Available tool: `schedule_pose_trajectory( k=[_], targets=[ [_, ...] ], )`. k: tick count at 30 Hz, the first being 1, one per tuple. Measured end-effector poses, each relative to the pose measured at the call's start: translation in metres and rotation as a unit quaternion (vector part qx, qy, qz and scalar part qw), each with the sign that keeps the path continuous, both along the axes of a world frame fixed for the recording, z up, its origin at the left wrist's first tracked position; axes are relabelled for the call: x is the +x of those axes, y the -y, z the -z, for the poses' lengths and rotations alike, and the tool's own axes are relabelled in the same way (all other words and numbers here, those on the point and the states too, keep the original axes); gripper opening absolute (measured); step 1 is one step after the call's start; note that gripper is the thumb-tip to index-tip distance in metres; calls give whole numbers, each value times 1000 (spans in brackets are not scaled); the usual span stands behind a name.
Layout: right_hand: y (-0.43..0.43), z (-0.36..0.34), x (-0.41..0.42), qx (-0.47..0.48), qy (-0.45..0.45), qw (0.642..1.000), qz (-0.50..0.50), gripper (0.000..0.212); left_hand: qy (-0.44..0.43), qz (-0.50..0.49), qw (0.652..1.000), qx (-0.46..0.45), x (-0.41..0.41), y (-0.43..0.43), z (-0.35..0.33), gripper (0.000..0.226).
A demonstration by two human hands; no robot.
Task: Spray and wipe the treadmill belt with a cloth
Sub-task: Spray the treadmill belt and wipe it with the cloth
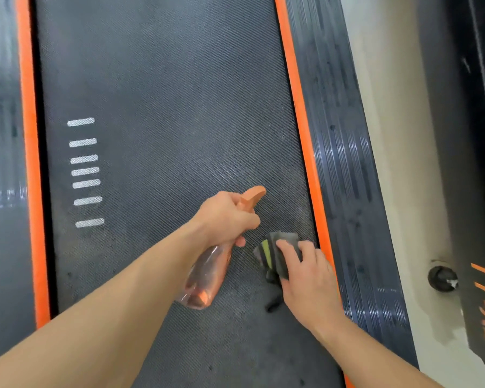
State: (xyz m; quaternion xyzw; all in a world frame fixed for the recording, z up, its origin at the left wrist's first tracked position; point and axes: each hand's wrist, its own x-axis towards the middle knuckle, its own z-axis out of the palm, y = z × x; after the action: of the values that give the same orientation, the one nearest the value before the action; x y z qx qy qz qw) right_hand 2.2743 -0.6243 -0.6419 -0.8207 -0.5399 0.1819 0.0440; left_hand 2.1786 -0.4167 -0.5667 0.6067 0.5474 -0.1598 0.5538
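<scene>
Showing the left hand (230, 217) closed around an orange spray bottle (205, 275) above the treadmill belt (157, 107); a grey cloth (275, 253) is pressed flat under the right hand (305, 275) beside the orange side rail (300, 107).

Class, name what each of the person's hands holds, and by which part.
Left hand grips the spray bottle at its neck, below the orange head. Right hand presses flat on the folded cloth lying on the belt.
</scene>
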Motion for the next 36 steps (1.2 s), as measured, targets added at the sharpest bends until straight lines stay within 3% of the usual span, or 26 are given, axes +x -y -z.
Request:
schedule_pose_trajectory(
  k=[2, 6, 9, 12, 14, 16, 19, 22, 25, 28, 31, 33, 36],
  targets=[
    [-30, -7, 13, 46, -17, 997, 52, 68, 29, -70, 997, 22, -8, -8, 1, 13],
    [-134, -14, 55, 174, -67, 970, 154, 57, 60, -153, 986, 39, -22, -30, 3, 42],
    [-232, -5, 92, 199, -34, 967, 158, 56, 55, -157, 985, 42, -23, -46, 11, 29],
    [-296, 15, 108, 85, 21, 992, 86, 57, 42, -155, 984, 76, -21, -61, 23, 19],
    [-295, 30, 103, 52, 68, 995, 49, 56, 54, -172, 980, 89, -20, -69, 28, 19],
    [-249, 41, 85, 85, 110, 990, 22, 53, 54, -196, 975, 93, -21, -71, 32, 20],
    [-124, 43, 48, 117, 65, 989, -66, 52, 49, -233, 968, 83, -25, -67, 32, 14],
    [-54, 41, 37, 93, 45, 957, -271, 53, 58, -245, 966, 64, -32, -63, 29, 17],
    [-121, 44, 62, 114, 57, 921, -369, 43, 68, -230, 970, 52, -43, -66, 24, 42],
    [-239, 41, 92, 151, 125, 957, -212, 42, 44, -226, 970, 72, -51, -73, 25, 24],
    [-310, 36, 107, 115, 113, 987, -5, 42, 37, -225, 969, 90, -56, -76, 31, 17],
    [-294, 42, 90, 123, 126, 984, -2, 43, 42, -224, 969, 92, -58, -77, 34, 13],
    [-180, 51, 49, 157, 70, 977, -125, 52, 58, -236, 967, 77, -52, -73, 32, 20]
  ],
)
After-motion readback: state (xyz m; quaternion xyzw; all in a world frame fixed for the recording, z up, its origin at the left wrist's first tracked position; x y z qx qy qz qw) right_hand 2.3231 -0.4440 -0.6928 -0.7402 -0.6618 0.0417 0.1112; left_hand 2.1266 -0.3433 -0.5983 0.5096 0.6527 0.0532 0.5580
